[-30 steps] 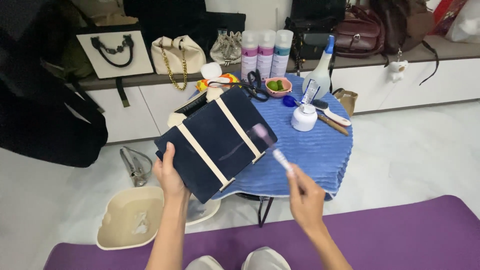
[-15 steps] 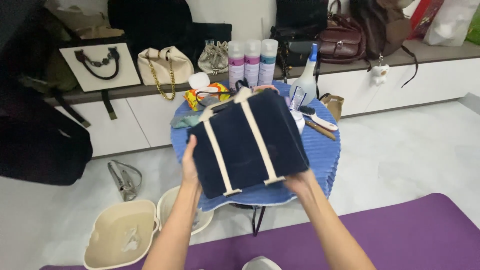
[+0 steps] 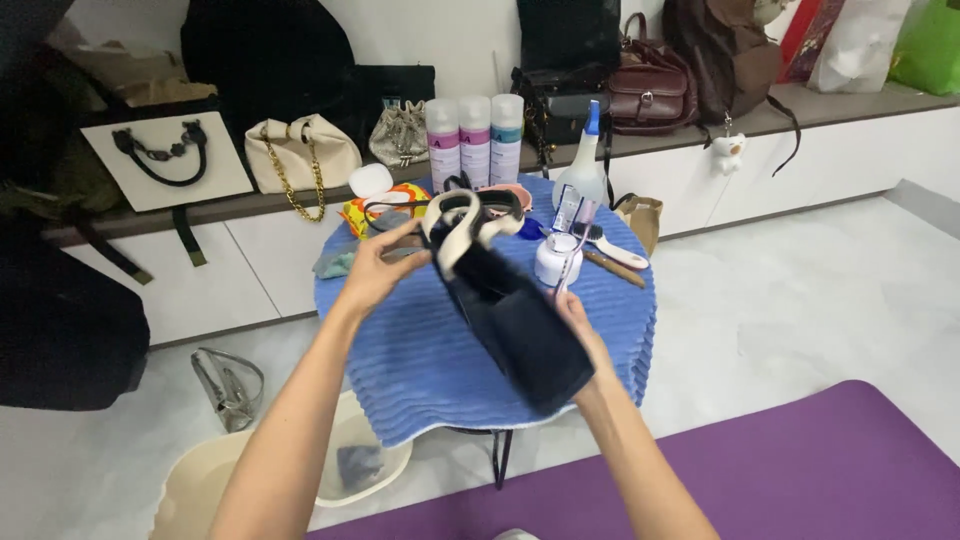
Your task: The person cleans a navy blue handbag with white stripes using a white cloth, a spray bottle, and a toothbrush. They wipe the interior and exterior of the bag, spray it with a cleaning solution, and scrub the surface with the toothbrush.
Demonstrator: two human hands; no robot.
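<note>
Holding the dark navy tote bag (image 3: pixel 510 315) up over the blue ribbed cloth (image 3: pixel 420 350) that covered the small round table, I had it turned edge-on, its cream-trimmed mouth and handles (image 3: pixel 462 215) toward the far side and its bottom nearest me; my left hand (image 3: pixel 378 272) was curled around the upper end beside the cream trim, fingers closed on the fabric; my right hand (image 3: pixel 572 318) was pressed against the bag's lower side, and it also pinched a thin white brush (image 3: pixel 570 258) whose stem stood up past the bag (how tightly the fingers closed behind the bag I could not tell).

As to how far the work stood, I judged it in the middle; the bag was off the table and in both hands, being looked over or turned rather than scrubbed, since the brush tip stood clear of the fabric; no foam or wet patch showed on the navy cloth, so I could not say any side was finished. The supplies stood ready beyond the bag: three spray cans (image 3: pixel 474 140) at the table's far edge, a clear spray bottle (image 3: pixel 583 172), a small white jar (image 3: pixel 555 258); on the floor to my left sat a beige basin (image 3: pixel 195 490), apart from the bag.
</note>
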